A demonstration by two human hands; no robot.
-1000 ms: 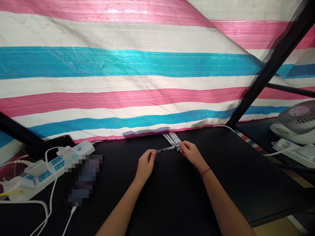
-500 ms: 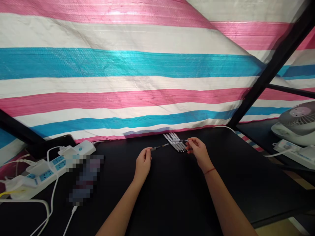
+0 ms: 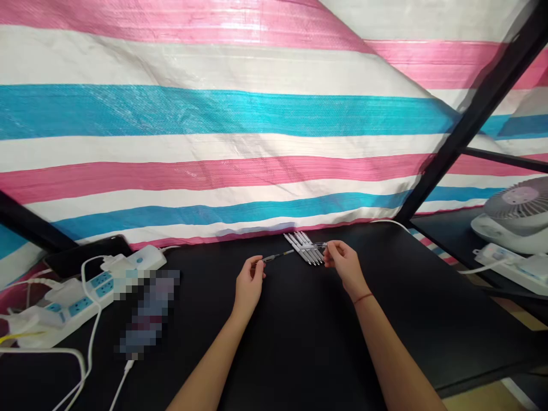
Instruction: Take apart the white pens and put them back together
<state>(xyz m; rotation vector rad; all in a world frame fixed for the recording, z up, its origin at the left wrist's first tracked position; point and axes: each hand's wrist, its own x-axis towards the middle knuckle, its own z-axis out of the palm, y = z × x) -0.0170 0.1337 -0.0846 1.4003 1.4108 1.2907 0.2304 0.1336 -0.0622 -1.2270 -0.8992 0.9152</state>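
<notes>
Head view: my left hand (image 3: 249,290) is closed in a light pinch on a slim refill (image 3: 278,256), thumb and fingertips at its near end, the dark-marked shaft angled up and right toward a fanned group of white pens (image 3: 302,245). My right hand (image 3: 345,267), a red string (image 3: 363,298) at the wrist, pinches a clear barrel (image 3: 317,245) between thumb and fingers and reaches it leftward over the right side of the pens. Whether the barrel touches them cannot be told from here. The two held pieces point toward each other, well short of meeting, with the pens lying between and just beyond my hands near the back edge of the black desk (image 3: 278,348).

Both pieces look light, stiff and smooth, likely to slip from a loose pinch. The refill looks the more fragile, so it seems best held by the shaft, close to the working end, with the barrel gripped firmly around its middle. The pens, light and rounded, could roll or scatter at a nudge.

Behind them hangs a striped tarp (image 3: 214,114); a power strip (image 3: 81,305) sits on the desk to my left, a fan (image 3: 518,206) off to my right.
</notes>
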